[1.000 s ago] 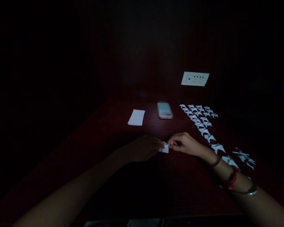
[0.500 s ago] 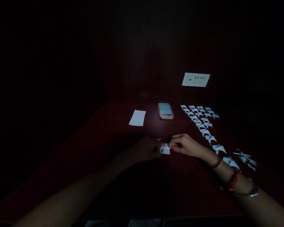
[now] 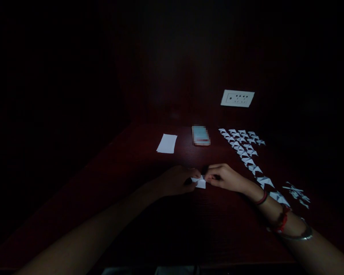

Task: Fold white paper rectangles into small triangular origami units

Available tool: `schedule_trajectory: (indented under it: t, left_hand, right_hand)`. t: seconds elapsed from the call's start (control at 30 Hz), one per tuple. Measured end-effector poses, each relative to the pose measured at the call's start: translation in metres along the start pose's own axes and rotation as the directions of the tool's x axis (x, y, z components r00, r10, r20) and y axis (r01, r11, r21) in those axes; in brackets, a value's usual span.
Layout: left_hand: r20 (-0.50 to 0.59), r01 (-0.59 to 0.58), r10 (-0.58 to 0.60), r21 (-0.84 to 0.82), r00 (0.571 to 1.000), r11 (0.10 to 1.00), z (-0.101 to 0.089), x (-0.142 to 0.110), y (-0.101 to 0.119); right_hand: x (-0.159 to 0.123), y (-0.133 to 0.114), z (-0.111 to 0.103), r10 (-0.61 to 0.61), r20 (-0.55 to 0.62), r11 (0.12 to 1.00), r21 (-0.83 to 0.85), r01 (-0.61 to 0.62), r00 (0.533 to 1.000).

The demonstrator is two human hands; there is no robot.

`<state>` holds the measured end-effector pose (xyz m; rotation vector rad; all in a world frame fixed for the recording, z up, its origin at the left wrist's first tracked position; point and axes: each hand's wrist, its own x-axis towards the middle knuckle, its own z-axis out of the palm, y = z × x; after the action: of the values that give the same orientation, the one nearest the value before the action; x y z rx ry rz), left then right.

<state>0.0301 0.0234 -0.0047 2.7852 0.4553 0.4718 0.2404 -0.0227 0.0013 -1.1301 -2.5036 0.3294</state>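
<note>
A small folded piece of white paper (image 3: 201,184) lies on the dark red table between my two hands. My left hand (image 3: 179,181) grips its left side, thumb and fingers closed on it. At its upper right corner, my right hand (image 3: 222,177) pinches the paper with curled fingers. Part of the sheet is hidden under the fingertips. To the right of my right hand run rows of folded white paper pieces (image 3: 249,160), larger towards me.
A stack of white paper sheets (image 3: 167,143) lies beyond my left hand. Right of it is a phone-like device (image 3: 201,135), its screen blurred out. Thin paper strips (image 3: 297,194) lie in a heap at the right. A socket plate (image 3: 237,98) is on the back wall.
My left fingers have shifted on the paper, and a white part now shows at its left beneath them. The right hand stays nearly in place.
</note>
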Motion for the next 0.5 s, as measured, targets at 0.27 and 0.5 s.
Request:
schedule_trajectory:
  t: [0.27,0.5]
  left_hand:
    - [0.092,-0.114,0.111,0.032,0.99,0.993,-0.0032,-0.0031,-0.0082]
    - [0.09,-0.132,0.129,0.032,0.988,0.991,-0.0022,-0.0032,-0.0101]
  right_hand:
    - [-0.0015,-0.0017,-0.0007,-0.007,0.012,1.0,0.019,0.007,1.0]
    - [-0.0028,-0.0039,-0.0031,-0.05,0.048,0.998,-0.034,0.051,0.998]
